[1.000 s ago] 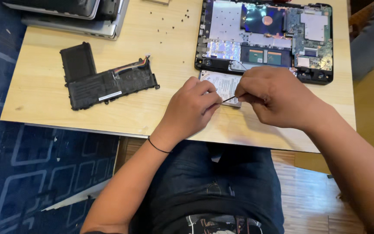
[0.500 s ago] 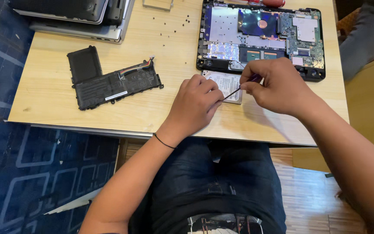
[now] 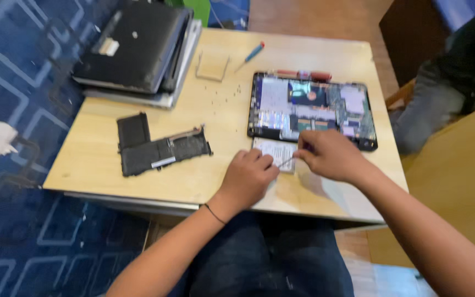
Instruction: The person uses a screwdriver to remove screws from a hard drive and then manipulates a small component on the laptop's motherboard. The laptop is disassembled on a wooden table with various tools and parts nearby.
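A small silvery drive lies on the wooden table, just in front of an opened laptop base with its boards showing. My left hand rests its fingers on the drive's near edge. My right hand pinches a thin tool, probably a screwdriver, whose tip meets the drive. The frame is blurred, so the tool's tip is hard to make out.
A black L-shaped battery pack lies to the left. Stacked closed laptops sit at the far left corner. Several loose screws, a blue-handled screwdriver and a small tan square lie behind. Another person's legs are at right.
The camera view has pulled back and tilted up, showing the whole table. Both hands stay at the drive in about the same pose.
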